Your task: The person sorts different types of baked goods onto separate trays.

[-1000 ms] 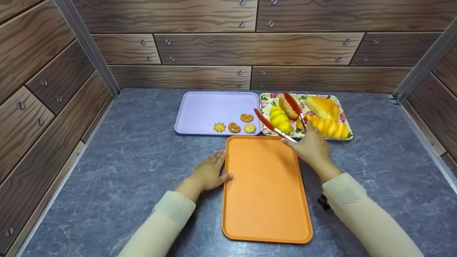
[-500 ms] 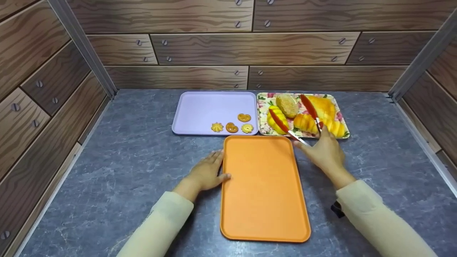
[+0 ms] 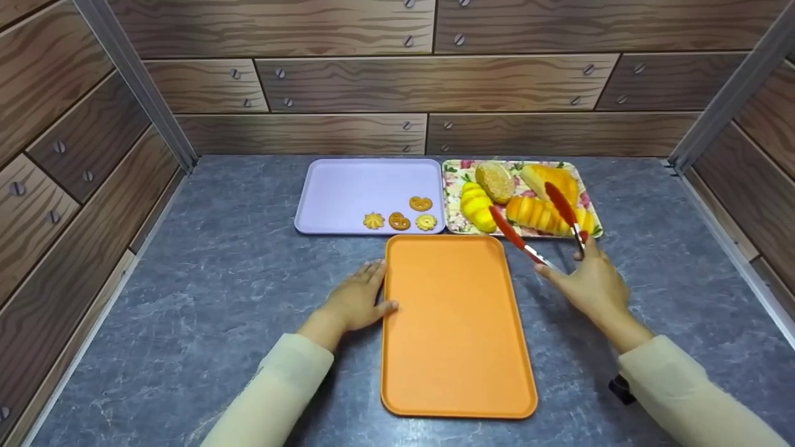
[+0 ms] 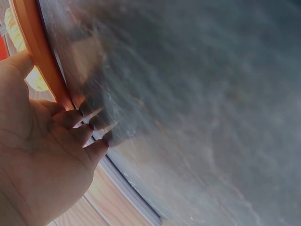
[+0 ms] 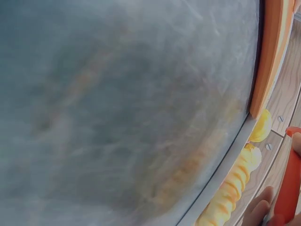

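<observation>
My left hand (image 3: 357,301) rests against the left side of the orange tray (image 3: 456,323), fingers straight on the table and thumb on the rim. In my right hand (image 3: 596,288) is a pair of red-tipped tongs (image 3: 509,228), its arms spread with nothing between the tips. They point toward the floral tray (image 3: 452,211), and one red tip overlaps the long ridged bread (image 3: 540,215) in the head view. That tray also bears a yellow croissant-shaped bread (image 3: 476,207), a sesame bun (image 3: 495,181) and a golden pastry (image 3: 549,181). The right wrist view shows the tongs' red arm (image 5: 288,188) by the fingers.
A purple tray (image 3: 348,186) stands left of the floral one, with two pretzel-shaped cookies (image 3: 399,221), a star-shaped cookie (image 3: 373,220) and a round cookie (image 3: 426,221) near its front right. Wood-patterned walls (image 3: 435,87) enclose the grey table (image 3: 217,298).
My right hand has moved right and back toward me with the tongs, from the yellow bread and sesame bun to the front right of the floral tray. The left hand stays by the orange tray.
</observation>
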### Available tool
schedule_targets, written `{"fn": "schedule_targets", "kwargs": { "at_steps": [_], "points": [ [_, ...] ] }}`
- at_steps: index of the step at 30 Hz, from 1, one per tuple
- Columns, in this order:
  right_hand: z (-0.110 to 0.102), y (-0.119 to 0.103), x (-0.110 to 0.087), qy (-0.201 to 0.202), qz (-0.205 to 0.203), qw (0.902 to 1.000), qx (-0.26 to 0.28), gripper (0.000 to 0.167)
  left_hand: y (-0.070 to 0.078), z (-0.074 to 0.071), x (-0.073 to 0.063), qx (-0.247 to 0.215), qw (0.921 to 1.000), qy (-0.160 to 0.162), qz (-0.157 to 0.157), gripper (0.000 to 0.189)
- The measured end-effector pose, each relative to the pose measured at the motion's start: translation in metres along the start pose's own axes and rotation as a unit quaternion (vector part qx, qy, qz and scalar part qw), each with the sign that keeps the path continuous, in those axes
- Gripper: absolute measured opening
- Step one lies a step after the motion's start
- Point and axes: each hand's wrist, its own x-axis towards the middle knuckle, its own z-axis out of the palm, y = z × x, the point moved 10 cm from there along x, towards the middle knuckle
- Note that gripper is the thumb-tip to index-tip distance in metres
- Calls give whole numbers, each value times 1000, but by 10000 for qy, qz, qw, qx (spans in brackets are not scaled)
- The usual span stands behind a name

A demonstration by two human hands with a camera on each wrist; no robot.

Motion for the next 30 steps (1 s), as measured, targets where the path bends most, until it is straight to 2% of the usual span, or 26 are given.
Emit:
{"fn": "schedule_targets", "kwargs": {
  "at_steps": [4, 7, 12, 20, 30],
  "points": [
    [0, 4, -8, -26, -79, 9999, 126, 110, 0, 0, 0, -9, 10000, 37, 48, 82],
    [0, 7, -13, -58, -93, 9997, 208, 112, 0, 1, -1, 13, 10000, 39, 56, 81],
    [-1, 18, -23, -74, -12, 9999, 104, 116, 1, 0, -1, 19, 10000, 47, 52, 81],
    [-5, 31, -37, 57, -172, 9998, 16, 105, 1, -2, -1, -18, 10000, -3, 0, 81],
    [3, 47, -53, -58, -89, 9998, -161, 111, 0, -1, -2, -35, 10000, -45, -33, 82]
  ]
}}
